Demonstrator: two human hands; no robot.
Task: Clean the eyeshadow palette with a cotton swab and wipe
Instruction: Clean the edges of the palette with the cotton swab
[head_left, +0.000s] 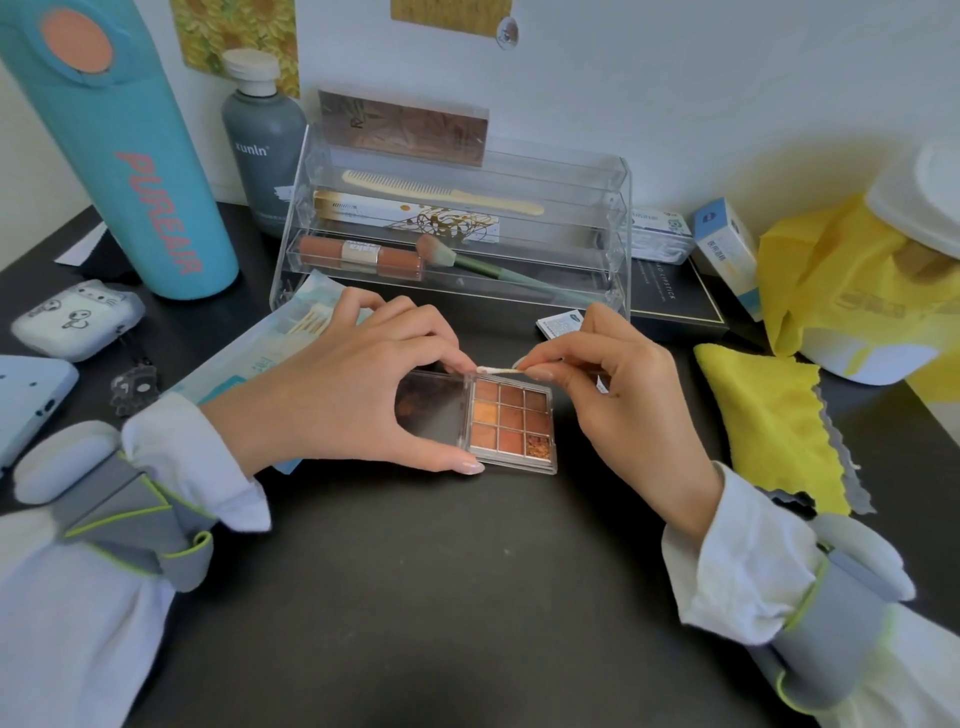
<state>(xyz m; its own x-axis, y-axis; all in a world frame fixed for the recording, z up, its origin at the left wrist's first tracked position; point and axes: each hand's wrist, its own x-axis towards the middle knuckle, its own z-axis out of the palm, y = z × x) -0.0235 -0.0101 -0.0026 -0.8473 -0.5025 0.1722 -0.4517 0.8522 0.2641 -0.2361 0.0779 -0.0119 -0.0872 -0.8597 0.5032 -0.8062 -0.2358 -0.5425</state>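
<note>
Rectangular eyeshadow palette (511, 421) under slim cotton swab (497, 370).

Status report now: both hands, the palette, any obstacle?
Left hand grips open palette by its edges. Right hand pinches cotton swab, tip at palette's far edge. Nothing in the way.

Near half of the dark table (441, 597), toward the person, lies bare; a hand could pass there freely. Far side blocked by the clear acrylic organizer (452, 228), with the teal bottle (130, 156) and grey bottle (265, 140) at its left. Right flank taken by the yellow cloth (774, 431); left flank by the wipe packet (260, 358) and white earbud case (78, 319).
</note>
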